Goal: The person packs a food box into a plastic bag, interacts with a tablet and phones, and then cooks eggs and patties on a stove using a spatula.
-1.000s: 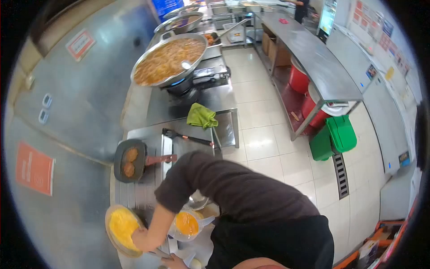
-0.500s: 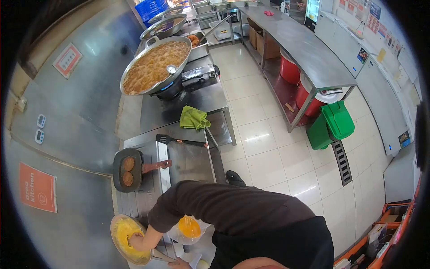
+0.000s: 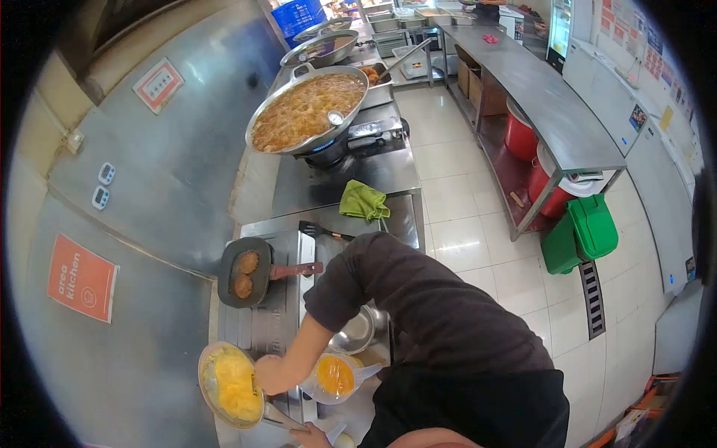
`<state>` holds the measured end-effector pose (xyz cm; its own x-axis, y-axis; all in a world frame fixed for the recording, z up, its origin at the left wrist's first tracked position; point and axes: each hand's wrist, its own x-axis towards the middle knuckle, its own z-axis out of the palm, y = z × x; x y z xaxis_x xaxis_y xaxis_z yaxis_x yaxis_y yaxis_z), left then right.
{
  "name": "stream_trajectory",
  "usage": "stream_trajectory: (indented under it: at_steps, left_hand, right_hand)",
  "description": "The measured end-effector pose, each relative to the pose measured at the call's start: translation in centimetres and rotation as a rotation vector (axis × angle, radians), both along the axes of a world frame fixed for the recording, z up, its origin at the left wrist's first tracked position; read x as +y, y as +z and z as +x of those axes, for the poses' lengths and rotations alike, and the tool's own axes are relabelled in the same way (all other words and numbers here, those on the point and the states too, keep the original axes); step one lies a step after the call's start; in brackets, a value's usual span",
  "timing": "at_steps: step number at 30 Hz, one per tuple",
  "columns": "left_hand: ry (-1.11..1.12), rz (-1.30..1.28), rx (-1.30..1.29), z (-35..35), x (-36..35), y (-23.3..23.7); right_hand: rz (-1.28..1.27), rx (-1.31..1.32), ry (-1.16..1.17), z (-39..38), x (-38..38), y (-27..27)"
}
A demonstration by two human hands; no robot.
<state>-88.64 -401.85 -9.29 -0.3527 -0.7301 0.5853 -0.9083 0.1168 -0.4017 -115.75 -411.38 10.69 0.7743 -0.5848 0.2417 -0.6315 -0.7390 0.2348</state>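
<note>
My left hand (image 3: 312, 436), low in the frame, is closed around the handle (image 3: 281, 418) of a round frying pan (image 3: 208, 399). Soft yellow scrambled egg (image 3: 237, 384) lies in the pan, bunched toward the handle side. At the pan's right rim is my right hand (image 3: 272, 373), closed; a small dark edge shows by its fingers against the egg, too little to name. Right of that hand stands a clear plastic jug (image 3: 317, 390) of orange-yellow liquid (image 3: 335, 375), with a metal bowl (image 3: 355, 331) behind it.
A square pan (image 3: 258, 295) with two brown patties (image 3: 245, 274) sits beyond the right arm. Further back are a black slotted turner (image 3: 311, 229), a green cloth (image 3: 364, 200) and a large wok of bubbling oil (image 3: 310, 112). A green bin (image 3: 579, 235) stands on the floor.
My right hand has moved from over the egg to the pan's right rim. The egg is more heaped. The view has shifted, and the metal bowl now shows.
</note>
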Motion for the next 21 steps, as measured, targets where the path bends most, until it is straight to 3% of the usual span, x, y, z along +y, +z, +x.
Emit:
stream_trajectory:
  at_steps: [3,5,7,8,11,13,14,18,20,21]
  left_hand:
    - [-0.049,0.095,-0.064,0.4,0.0,0.4]
    - [0.113,0.363,0.336,-2.0,0.0,4.1]
    - [0.275,0.623,0.748,-4.5,0.1,7.7]
    - [0.354,0.749,0.957,-4.7,0.2,8.3]
    - [0.218,0.646,0.946,-3.3,0.3,6.1]
    - [0.284,0.732,1.001,-5.0,1.1,9.3]
    - [0.322,0.818,1.054,-5.7,1.2,10.4]
    - [0.234,0.696,0.973,-4.9,1.4,8.6]
    - [0.149,0.772,0.424,-5.3,1.9,9.4]
    - [0.143,0.758,0.435,-5.7,1.7,10.2]
  right_hand:
    - [-0.083,-0.119,0.091,-0.6,-0.6,2.8]
    - [-0.096,-0.129,0.108,0.3,0.5,5.9]
    - [0.065,0.14,-0.061,1.3,2.0,8.0]
    - [0.064,0.142,-0.05,2.6,1.5,6.9]
    - [0.177,0.278,-0.081,7.3,-0.3,-0.2]
    - [0.083,0.267,-0.321,8.5,-0.2,-2.6]
    - [0.047,0.268,-0.393,8.4,0.1,-2.0]
    - [0.107,0.228,-0.236,7.3,-2.9,-0.3]
    - [0.1,0.188,-0.202,8.3,-5.4,-1.2]
    - [0.115,0.143,-0.205,9.6,-6.6,-2.4]
